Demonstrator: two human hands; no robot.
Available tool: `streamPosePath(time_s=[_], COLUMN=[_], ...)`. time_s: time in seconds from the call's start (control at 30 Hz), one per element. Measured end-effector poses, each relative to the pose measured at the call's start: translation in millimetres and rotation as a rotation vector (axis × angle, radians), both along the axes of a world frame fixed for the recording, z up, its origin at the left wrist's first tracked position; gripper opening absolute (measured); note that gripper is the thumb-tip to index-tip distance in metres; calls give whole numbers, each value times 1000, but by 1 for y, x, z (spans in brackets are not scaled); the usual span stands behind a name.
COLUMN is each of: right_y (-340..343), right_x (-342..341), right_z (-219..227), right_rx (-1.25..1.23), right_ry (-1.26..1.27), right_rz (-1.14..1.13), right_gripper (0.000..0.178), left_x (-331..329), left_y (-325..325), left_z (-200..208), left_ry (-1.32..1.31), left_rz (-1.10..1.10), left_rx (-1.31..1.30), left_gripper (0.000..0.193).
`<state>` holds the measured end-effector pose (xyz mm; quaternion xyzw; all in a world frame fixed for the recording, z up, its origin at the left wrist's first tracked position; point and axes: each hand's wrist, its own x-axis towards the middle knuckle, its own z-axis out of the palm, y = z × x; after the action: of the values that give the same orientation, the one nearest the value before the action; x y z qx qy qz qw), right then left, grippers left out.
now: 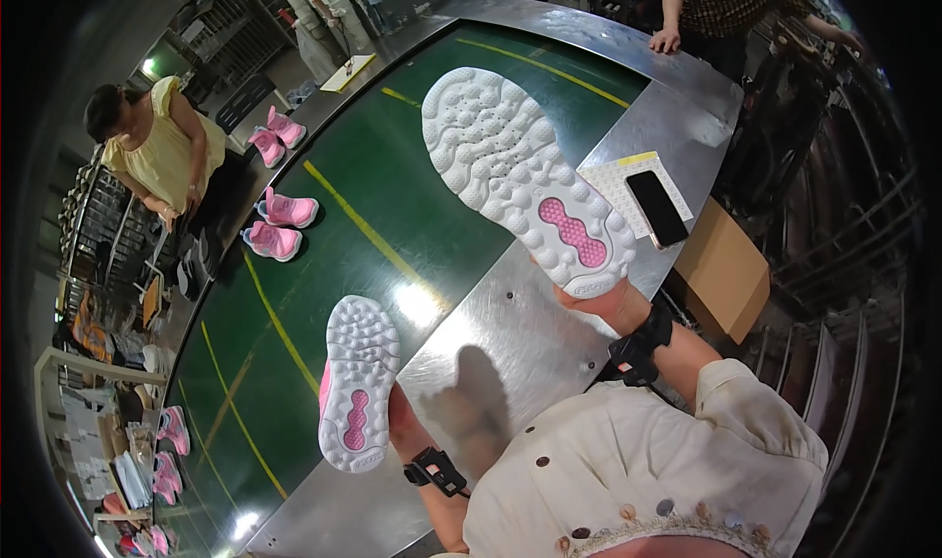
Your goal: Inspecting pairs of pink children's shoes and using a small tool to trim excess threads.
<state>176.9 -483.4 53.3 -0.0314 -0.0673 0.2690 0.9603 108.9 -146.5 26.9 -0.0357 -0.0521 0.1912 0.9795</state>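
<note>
My right hand point(606, 305) grips a sneaker point(500, 146) near its heel and lifts it close to the camera. Its white, bumpy sole faces me, with a pink honeycomb patch toward the heel. In my left hand point(400, 419) is a second sneaker point(361, 367), lower and to the left, also sole toward me. A strip of pink upper shows along its left side. Most of the fingers of both hands are hidden behind the shoes. The two sneakers are apart, above a green conveyor belt point(363, 185) and a metal tabletop point(530, 332).
Pairs of pink sneakers point(282, 224) stand along the belt's left side. A phone point(656, 209) lies on a patterned sheet point(613, 190) at right, near a cardboard piece point(724, 268). A person in yellow point(167, 146) works at far left; another person's hand point(665, 40) rests on the far metal edge.
</note>
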Motion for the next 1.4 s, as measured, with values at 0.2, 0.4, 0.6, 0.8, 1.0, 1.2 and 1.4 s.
streamPosePath(time_s=[0.2, 0.4, 0.6, 0.8, 1.0, 1.2, 1.4], right_y=[6, 8, -29, -3, 20, 34, 76], right_x=[4, 2, -1, -22, -43, -38, -54], right_z=[4, 19, 19, -12, -12, 12, 3], right_rx=[287, 314, -444, -1696, -1960, -1694, -1798], right_ry=[16, -154, 72, -596, -1015, -1132, -1434], right_rz=[214, 293, -183, -394, -287, -582, -181], right_gripper=[50, 47, 46, 26, 39, 30, 26], left_x=[1, -9, -12, 4, 11, 13, 35], left_y=[-1, -9, -11, -51, -80, -76, -63], left_z=[-4, -4, -19, -7, -4, 8, 5], left_ry=[9, 57, 234, 552, 596, 535, 816], left_rz=[-9, -46, -76, 461, 408, 384, 220], left_rx=[-1, 39, 367, 1451, 2017, 2210, 2114], left_gripper=[32, 31, 31, 19, 20, 20, 22])
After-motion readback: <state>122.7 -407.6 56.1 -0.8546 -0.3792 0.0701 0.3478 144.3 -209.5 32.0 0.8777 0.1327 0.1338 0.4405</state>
